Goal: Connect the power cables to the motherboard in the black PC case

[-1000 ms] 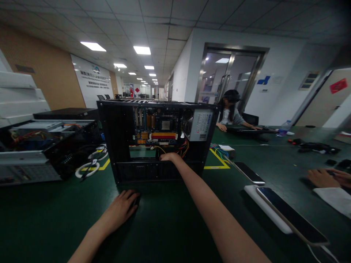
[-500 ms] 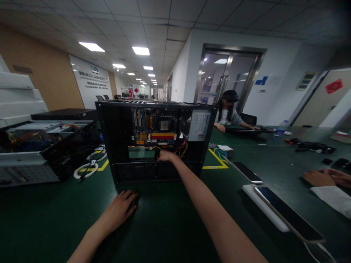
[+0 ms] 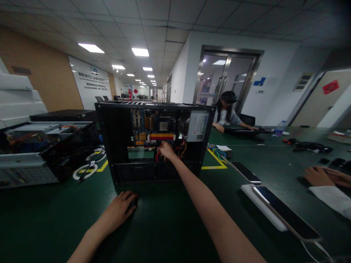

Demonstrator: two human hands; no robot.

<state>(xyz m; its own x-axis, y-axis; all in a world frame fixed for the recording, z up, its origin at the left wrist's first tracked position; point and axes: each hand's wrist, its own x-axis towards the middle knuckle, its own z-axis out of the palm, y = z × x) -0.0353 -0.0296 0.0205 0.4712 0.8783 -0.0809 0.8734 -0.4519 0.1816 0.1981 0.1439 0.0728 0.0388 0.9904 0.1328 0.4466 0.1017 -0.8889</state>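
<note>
An opened black computer case (image 3: 134, 171) stands in front of me, its inside facing me. In it I see a motherboard (image 3: 153, 120) with red and yellow memory slots (image 3: 161, 137), and a silver power supply (image 3: 195, 126) at upper right. My right hand (image 3: 166, 150) reaches in just below the slots, its fingers closed together. Red and yellow cables (image 3: 158, 156) hang close under those fingers; what exactly they grip is hidden. Resting on the green table before the case, my left hand (image 3: 123, 206) has its fingers stretched out, with a dark patch under its thumb side.
Another opened computer case (image 3: 49, 160) and a coiled white cable (image 3: 85, 171) are at left. Two phones (image 3: 245, 172) (image 3: 287, 213) and a white box (image 3: 260, 204) lie at right. Another person's hands (image 3: 320, 177) rest at the right edge; a person (image 3: 227, 113) sits across the table.
My right hand has moved up slightly inside the case, from the lower rail toward the memory slots. Red and yellow cables now show below it. My left hand stays in place.
</note>
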